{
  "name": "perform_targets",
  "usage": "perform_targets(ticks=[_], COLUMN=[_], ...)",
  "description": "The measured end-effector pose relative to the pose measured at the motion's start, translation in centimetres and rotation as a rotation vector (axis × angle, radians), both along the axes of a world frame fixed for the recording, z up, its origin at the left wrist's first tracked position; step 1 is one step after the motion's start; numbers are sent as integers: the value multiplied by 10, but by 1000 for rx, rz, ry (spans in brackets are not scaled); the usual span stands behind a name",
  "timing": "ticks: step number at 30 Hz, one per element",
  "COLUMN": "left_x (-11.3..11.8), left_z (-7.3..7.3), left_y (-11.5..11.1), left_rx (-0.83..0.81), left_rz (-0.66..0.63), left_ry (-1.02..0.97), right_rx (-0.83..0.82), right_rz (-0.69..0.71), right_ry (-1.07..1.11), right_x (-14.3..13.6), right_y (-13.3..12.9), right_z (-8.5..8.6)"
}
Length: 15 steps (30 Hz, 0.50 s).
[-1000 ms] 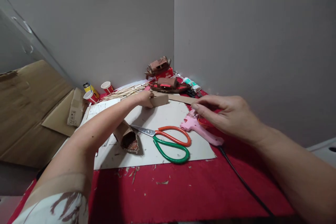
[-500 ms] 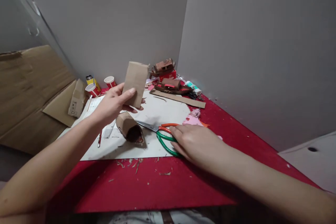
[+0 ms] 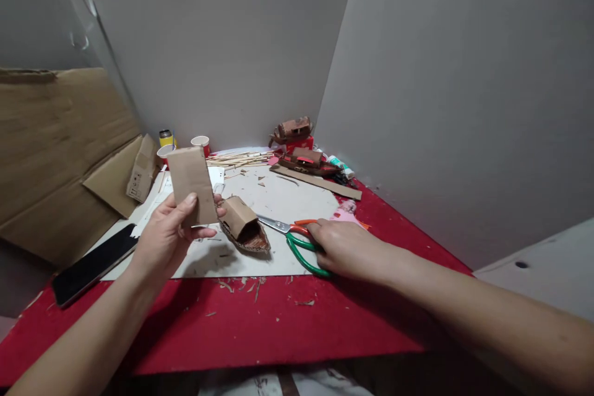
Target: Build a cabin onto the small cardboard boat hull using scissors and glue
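My left hand [image 3: 169,232] grips a rectangular piece of cardboard [image 3: 189,173] upright, thumb on the near face and fingers behind it. My right hand [image 3: 348,249] is closed at the handles of a pair of scissors [image 3: 281,226], one handle orange and one green. The scissors lie low over the white sheet, blades pointing left; whether the blades are parted is hard to make out. Between both hands sits a small cardboard boat [image 3: 239,218] with a folded cardboard roof, close to the scissor tips.
Brown model boats [image 3: 304,159], thin wooden sticks [image 3: 241,159] and a cardboard strip [image 3: 315,182] lie at the back. Paper cups [image 3: 200,141] stand back left. A phone [image 3: 95,265] lies left on the red table [image 3: 278,334], near large cardboard sheets [image 3: 60,154]. Scraps litter the front.
My left hand has lowered and moved left with the cardboard piece, uncovering the sticks behind. My right hand stays at the scissors. The view has shifted, and the phone now shows.
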State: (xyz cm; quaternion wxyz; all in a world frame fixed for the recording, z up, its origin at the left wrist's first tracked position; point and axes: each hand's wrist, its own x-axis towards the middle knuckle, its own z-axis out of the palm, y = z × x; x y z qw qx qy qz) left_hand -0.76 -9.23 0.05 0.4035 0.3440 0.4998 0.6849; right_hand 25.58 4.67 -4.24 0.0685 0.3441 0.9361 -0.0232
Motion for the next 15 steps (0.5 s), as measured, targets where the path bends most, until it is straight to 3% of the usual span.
perform_targets(ticks=[5,10,12,15], left_x=[-3,-1,1,5], left_z=[-13,-19,-21,-23], left_y=[2,-1,-2,-1], left_rx=[10,17,7,-4], left_rz=[-53,-134,-172,-236], left_ry=[-81,-141,-154,-154], right_rx=[8,33,5,-181], right_rz=[-72,-134,-97,11], right_ry=[-24,77,183,522], right_x=[-1,19,28,36], right_y=[4,8,5,-5], right_z=[4,1,-3,-9])
